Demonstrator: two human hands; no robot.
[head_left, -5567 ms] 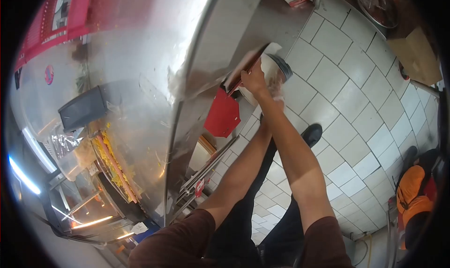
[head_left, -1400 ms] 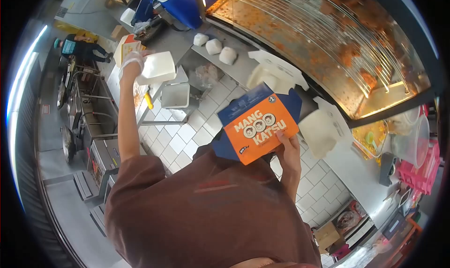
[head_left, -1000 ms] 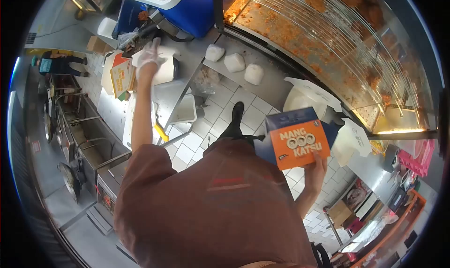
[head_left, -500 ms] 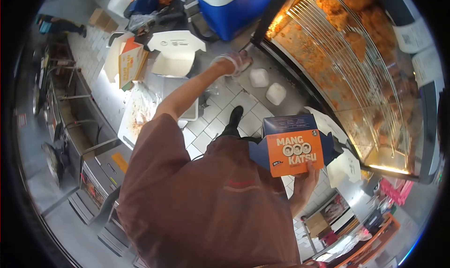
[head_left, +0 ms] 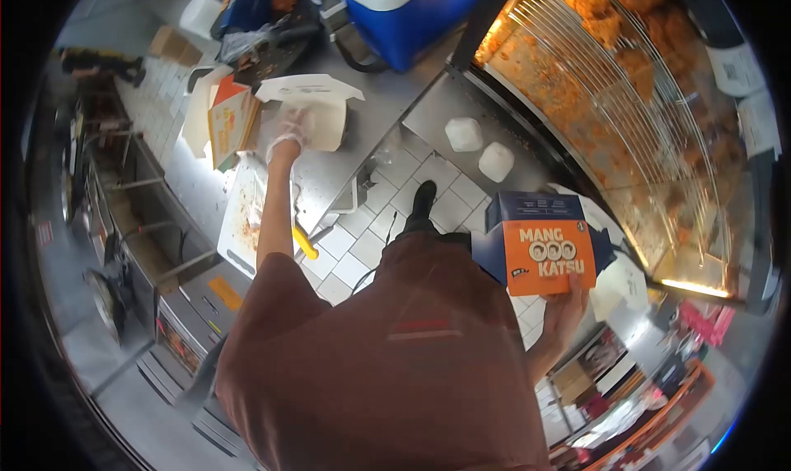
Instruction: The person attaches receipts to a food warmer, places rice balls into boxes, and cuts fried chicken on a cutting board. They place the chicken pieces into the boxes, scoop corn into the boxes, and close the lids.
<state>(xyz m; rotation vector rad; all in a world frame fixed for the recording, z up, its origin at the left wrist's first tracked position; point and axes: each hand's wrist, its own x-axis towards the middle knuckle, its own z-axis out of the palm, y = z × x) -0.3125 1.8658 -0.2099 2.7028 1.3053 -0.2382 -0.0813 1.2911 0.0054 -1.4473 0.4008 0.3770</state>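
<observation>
My left hand (head_left: 290, 135), in a clear plastic glove, reaches into an open white takeout box (head_left: 332, 125) on the metal counter. Its fingers are blurred, and I cannot tell what they hold. At the right, my right hand (head_left: 567, 306) grips the lower edge of an orange and dark blue food box (head_left: 548, 257) printed "MANG KATSU", held up off the counter with its side flaps out. Two rounded white blocks (head_left: 464, 135) lie on the metal ledge beside the food display. An orange and yellow carton (head_left: 231, 123) stands left of my left hand.
A lit display cabinet (head_left: 568, 100) holds fried pieces and wire racks. Behind the boxes stands a blue cooler (head_left: 412, 26). A yellow handle (head_left: 305, 243) sticks out by the stained white cutting board (head_left: 239, 224). White tiles (head_left: 395, 170) show between the counters.
My left hand has swung left from near the white blocks to the open takeout box. My right hand still holds the printed box, now slightly farther right in view. The yellow handle has come into sight.
</observation>
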